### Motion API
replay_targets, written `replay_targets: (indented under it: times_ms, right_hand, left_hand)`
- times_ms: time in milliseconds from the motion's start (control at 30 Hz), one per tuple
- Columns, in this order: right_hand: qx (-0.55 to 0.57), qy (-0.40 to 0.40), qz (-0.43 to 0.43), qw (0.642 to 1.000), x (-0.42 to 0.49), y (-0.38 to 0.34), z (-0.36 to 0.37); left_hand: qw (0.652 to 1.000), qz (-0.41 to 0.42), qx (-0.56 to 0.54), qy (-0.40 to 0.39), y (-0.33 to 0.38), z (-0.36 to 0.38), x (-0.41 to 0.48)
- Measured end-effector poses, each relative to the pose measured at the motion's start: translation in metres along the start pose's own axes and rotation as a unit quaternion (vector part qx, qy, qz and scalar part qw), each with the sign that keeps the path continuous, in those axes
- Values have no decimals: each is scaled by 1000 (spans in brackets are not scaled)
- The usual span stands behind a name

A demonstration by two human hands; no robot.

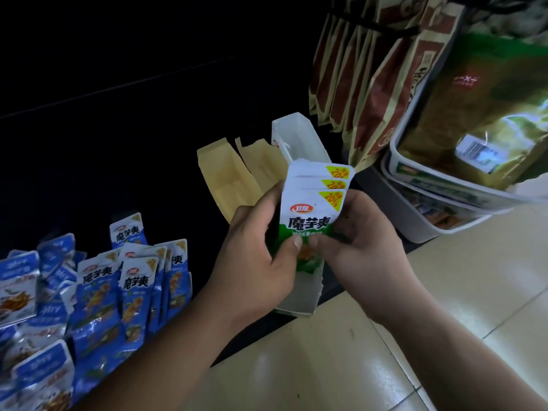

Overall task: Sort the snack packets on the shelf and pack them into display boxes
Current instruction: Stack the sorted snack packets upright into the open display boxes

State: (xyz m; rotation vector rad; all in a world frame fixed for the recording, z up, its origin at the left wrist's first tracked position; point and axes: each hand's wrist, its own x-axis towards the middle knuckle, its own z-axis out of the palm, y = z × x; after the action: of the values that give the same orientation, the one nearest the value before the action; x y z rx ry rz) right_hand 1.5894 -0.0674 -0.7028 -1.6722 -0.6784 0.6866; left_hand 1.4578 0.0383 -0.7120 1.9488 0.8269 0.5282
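So both hands are on one stack of green-and-white snack packets (314,209), held upright right in the middle of the scene. The left hand (252,247) wraps around the left side of the stack with the thumb pressed on the front. The right hand (361,241) grips the right side, and its fingers are curled behind the stack. At least three yellow "20%" corners fan out at the top, so it's several packets clamped together.

The bottom of the stack sits down inside an open white display box (299,301) that rests at the near edge of the dark shelf (118,129). The box's far flap stands up behind the packets. Just left of that flap are some tan cardboard pieces (225,179), opened up and leaning.

Over on the near left there's a loose pile of blue packets (98,289) of the same brand, some standing and some flopped over.

On the far right, brown paper bags (370,69) hang in a row. Next to them a shiny green-gold bag (489,114) sits in stacked white tubs (415,215). Pale tiled floor (444,292) fills the near right.
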Motion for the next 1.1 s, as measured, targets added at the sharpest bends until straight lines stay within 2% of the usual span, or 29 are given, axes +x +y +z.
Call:
replay_targets:
  times_ms: [67,200,300,400,533,567,667,833,933,1000,1100]
  right_hand:
    - [-4,12,-15,1000,3,-1,3]
    - [-3,13,2,1000,0,9,11]
    - [-75,32,1,997,-3,30,9]
    - [-171,49,-17,984,-2,44,-1]
    - [-215,59,-65,973,0,54,4]
    - [-244,65,-86,964,1,57,6]
    - [-267,68,-97,956,4,67,10]
    - [-247,56,-99,962,3,74,13]
    - [-242,31,-67,967,2,79,14]
    - [-205,36,-35,978,3,79,16]
    - [-193,47,-16,980,3,77,17]
  left_hand:
    - [999,20,-33,0,-1,-2,2]
    - [991,-22,-135,0,-8,2,-1]
    - [986,-45,-158,8,-24,15,-4]
    - [994,-23,-105,2,-35,27,-6]
    - [992,80,84,54,-46,28,-4]
    - [991,74,91,62,-49,28,-3]
    - [998,21,20,53,-56,28,-3]
    - [999,26,19,25,-64,22,2]
    - [997,51,59,16,-65,21,4]
    - [990,68,115,44,-66,19,4]
    - [987,72,130,65,-65,19,0]
